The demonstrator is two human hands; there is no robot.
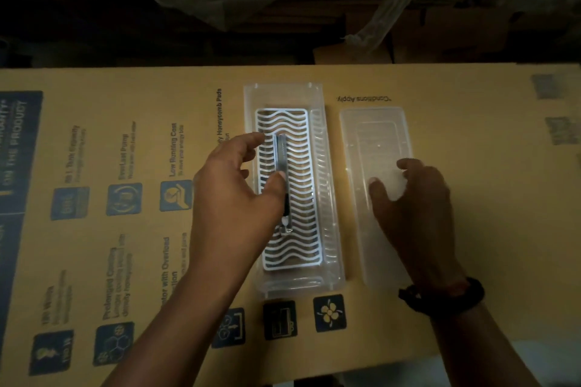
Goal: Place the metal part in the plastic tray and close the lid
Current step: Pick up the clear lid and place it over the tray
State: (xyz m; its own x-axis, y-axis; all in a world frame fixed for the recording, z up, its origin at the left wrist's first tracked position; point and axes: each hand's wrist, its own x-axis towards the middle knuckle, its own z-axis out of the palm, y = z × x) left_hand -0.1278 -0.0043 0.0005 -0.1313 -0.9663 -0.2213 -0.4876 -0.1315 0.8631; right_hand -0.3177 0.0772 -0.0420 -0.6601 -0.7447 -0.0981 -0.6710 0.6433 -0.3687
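Left grip (270, 157) pinching metal part (280, 154) mid-length: stiff, slick, probably weighty. Right grip (408, 188) spread flat on lid (377, 135): light, flexible, best held edgewise.

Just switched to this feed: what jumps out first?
A clear plastic tray sits mid-table with a white wavy grid inside, where the left hand is at a slim metal part. Right of it, apart, the lid lies flat under the right hand.
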